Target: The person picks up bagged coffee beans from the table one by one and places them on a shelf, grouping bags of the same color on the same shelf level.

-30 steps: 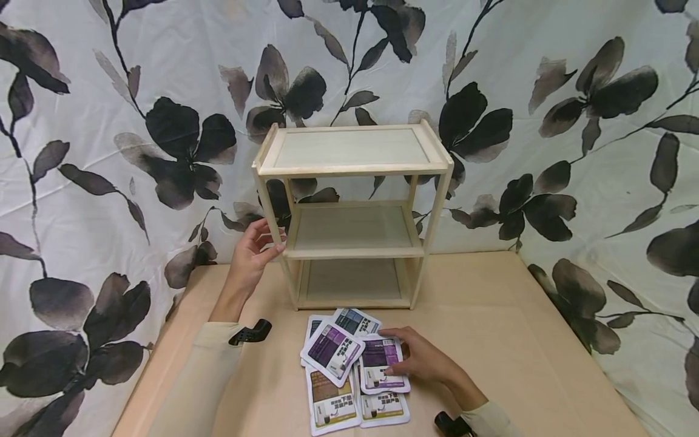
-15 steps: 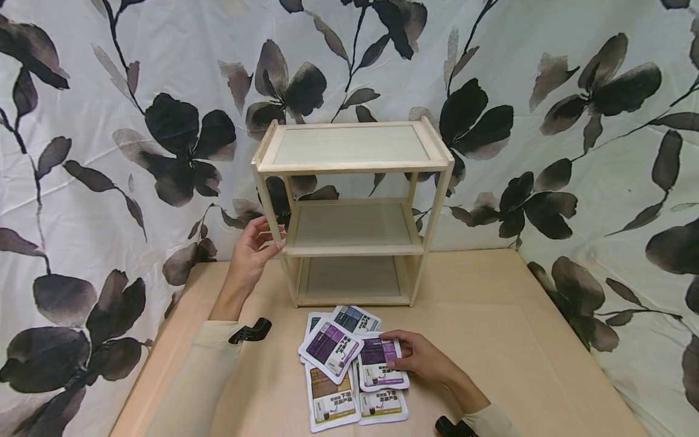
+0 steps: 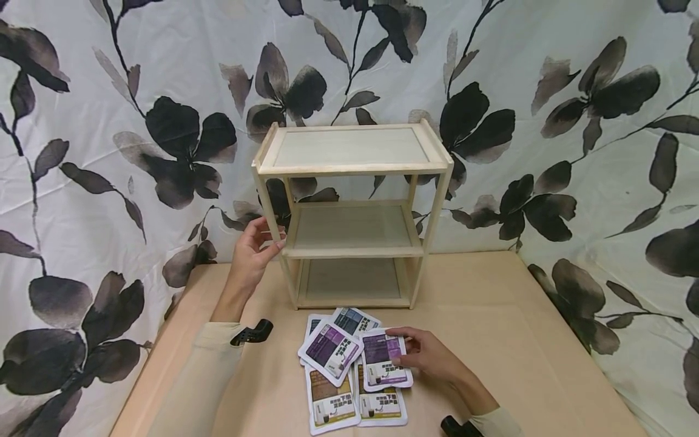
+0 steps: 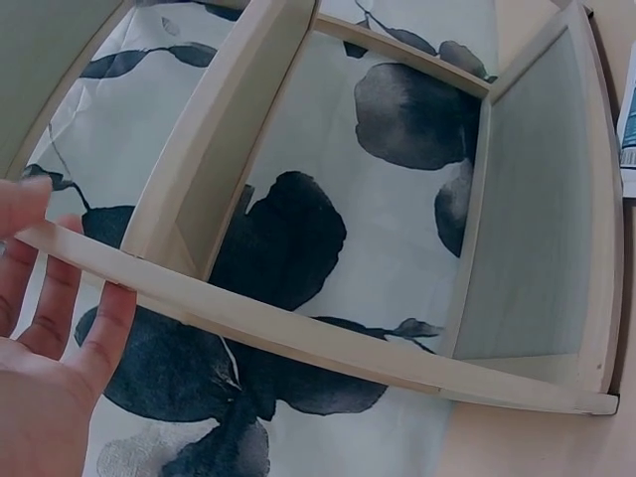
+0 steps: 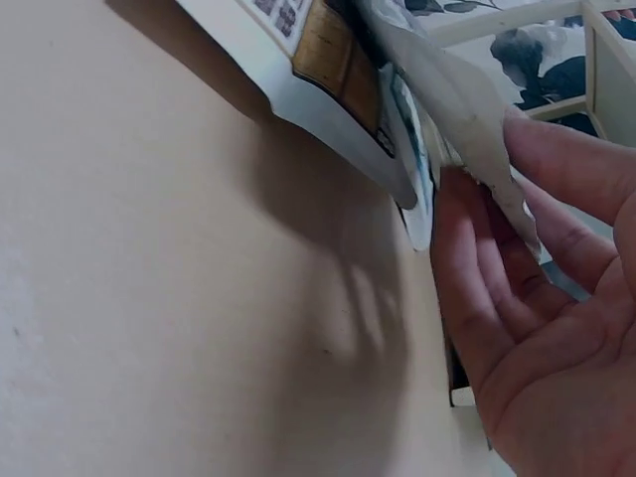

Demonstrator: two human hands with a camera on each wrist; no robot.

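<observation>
My left hand [image 3: 247, 262] grips the front left post of a small three-tier wooden shelf [image 3: 352, 169]. In the left wrist view, the thumb lies on one side of the post [image 4: 288, 326] and the fingers on the other. My right hand [image 3: 434, 359] pinches the right edge of a flat packet [image 3: 377, 357] with a purple and white label. Seen from the right wrist, this packet [image 5: 462, 99] is thin and slightly bent between thumb and fingers. Left of it lies another purple packet [image 3: 330, 352], on top of a loose pile.
Packets with brown labels [image 3: 332, 394] and blue labels [image 3: 357, 320] lie under the purple ones, in front of the shelf. A beige cloth [image 3: 491, 315] covers the table. Behind hangs a white curtain [image 3: 382, 79] with dark flowers.
The purple packet in my right hand has risen slightly and shifted a little to the right, showing more of the brown packet beneath. My left hand has stayed on the post.
</observation>
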